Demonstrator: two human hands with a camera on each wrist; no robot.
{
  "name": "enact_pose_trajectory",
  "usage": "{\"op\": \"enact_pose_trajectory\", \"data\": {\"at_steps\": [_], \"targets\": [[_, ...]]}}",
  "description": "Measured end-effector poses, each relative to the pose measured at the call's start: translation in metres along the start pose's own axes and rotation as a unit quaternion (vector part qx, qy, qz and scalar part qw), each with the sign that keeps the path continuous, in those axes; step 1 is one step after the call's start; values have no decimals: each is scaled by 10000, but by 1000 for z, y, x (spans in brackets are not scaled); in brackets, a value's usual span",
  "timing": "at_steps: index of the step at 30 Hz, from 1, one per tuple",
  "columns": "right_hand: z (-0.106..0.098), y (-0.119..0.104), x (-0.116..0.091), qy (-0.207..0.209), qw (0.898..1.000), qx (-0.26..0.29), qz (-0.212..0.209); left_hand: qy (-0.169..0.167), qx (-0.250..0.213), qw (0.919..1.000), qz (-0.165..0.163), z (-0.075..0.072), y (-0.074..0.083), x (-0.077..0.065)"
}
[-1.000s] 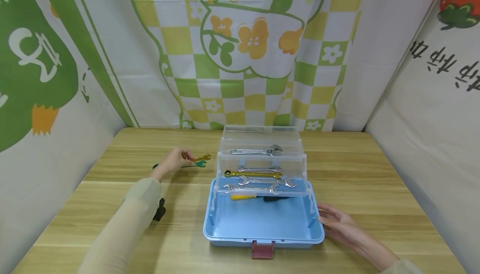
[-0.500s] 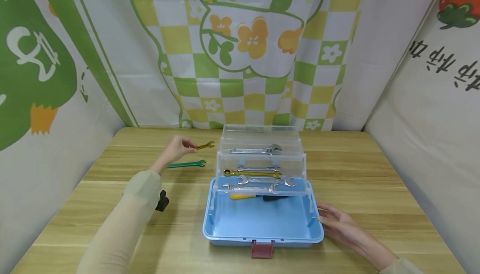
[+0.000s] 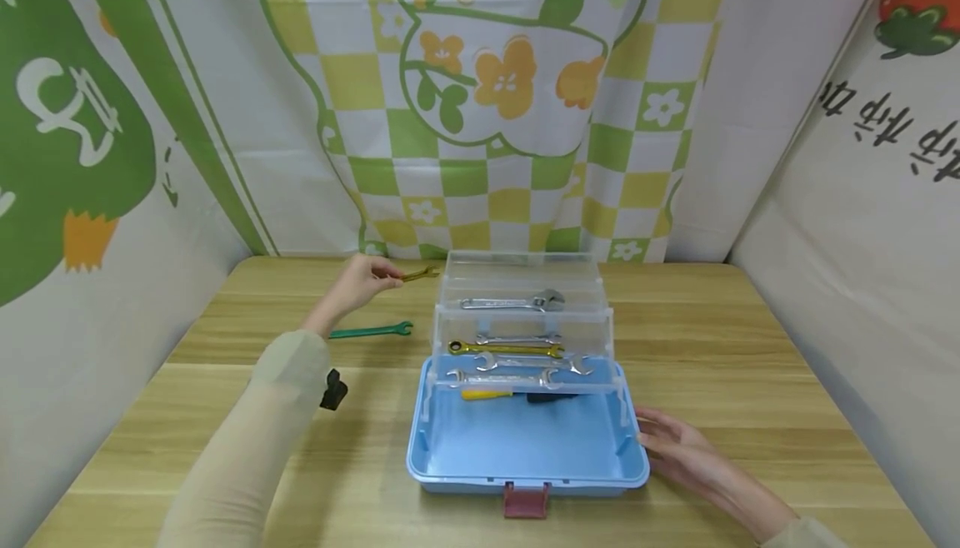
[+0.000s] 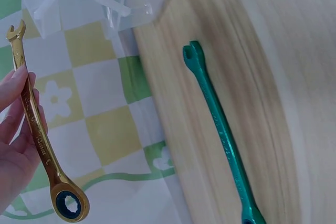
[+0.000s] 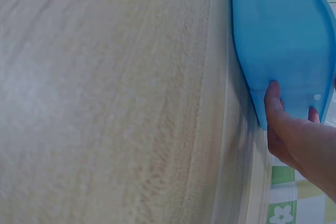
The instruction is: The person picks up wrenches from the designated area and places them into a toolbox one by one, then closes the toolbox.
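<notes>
My left hand pinches a gold ratcheting combination wrench near its open end, above the back left of the table. In the left wrist view its ring end hangs lowest. A green combination wrench lies on the table below that hand. The light blue toolbox stands open at centre right, its clear trays raised at the back. My right hand rests against the toolbox's right side wall, with its fingers extended along the blue plastic.
In the clear trays lie an adjustable wrench, another gold wrench and several silver wrenches. A yellow handle and a black handle show inside the box. A patterned curtain hangs behind the table.
My left hand has lifted the gold wrench from beside the green one and carried it back and slightly right. The green wrench, the toolbox and my right hand have stayed put.
</notes>
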State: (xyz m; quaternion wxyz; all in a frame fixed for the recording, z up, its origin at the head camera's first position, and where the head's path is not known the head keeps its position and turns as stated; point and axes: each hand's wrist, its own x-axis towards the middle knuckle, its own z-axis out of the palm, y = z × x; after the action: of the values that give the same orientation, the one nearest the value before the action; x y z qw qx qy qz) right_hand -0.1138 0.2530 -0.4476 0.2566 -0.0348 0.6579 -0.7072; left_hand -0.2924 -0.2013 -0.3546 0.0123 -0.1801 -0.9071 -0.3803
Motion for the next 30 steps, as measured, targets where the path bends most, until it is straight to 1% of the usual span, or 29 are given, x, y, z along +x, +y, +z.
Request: {"op": "enact_pose_trajectory", "data": {"at_steps": [5, 11, 15, 17, 22, 26, 30], "targets": [[0, 1, -1, -5, 10000, -23, -4, -54, 41, 10000, 66, 1, 9, 5], [-1, 2, -1, -98, 9998, 129, -133, -94, 96, 9995, 280, 2, 22, 12], [-1, 2, -1, -78, 9999, 129, -85, -129, 128, 9993, 313, 4, 31, 16], [0, 2, -1, -46, 9999, 111, -56, -149, 126, 9993, 331, 6, 35, 19], [0, 1, -1, -15, 9999, 83, -62, -141, 184, 9983, 535, 10, 44, 26], [-1, 1, -1, -49, 9999, 123, -96, -129, 242, 9973, 680, 14, 50, 32], [-1, 1, -1, -92, 9997, 183, -127, -151, 311, 9965, 757, 19, 56, 38]]}}
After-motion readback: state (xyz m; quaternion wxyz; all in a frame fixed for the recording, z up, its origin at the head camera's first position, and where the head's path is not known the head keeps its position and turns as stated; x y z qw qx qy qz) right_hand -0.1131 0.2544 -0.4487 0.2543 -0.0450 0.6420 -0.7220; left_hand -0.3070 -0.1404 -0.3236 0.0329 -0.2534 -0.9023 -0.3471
